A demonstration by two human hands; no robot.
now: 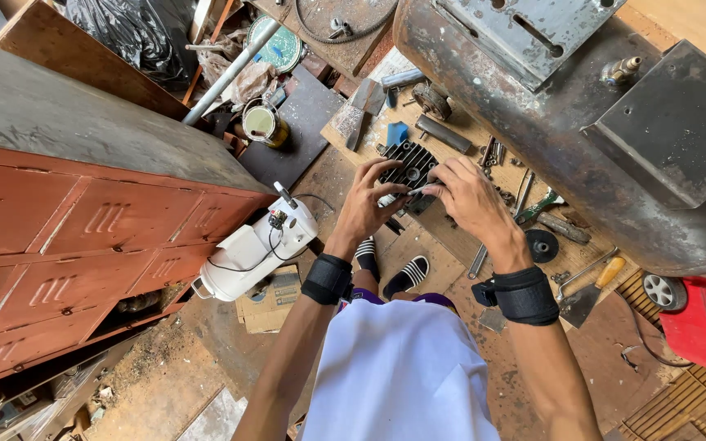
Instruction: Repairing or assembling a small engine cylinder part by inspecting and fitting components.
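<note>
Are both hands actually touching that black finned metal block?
Touching. The head view shows the left hand and right hand with fingers wrapped over the edges of the black finned block.

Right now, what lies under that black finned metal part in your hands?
Under the finned cylinder head is a board floor strewn with wrenches. Both hands, left and right, hide its lower edge.

Finned cylinder part point(408, 167) lay on the wooden board point(451, 237), btwn left hand point(367, 200) and right hand point(469, 198). Large tank point(549, 122) stood to the right, locker cabinet point(83, 237) to the left. Pump unit point(255, 249) lay on floor beside cabinet. Scraper point(590, 290) lay right of board, near tank.
</note>
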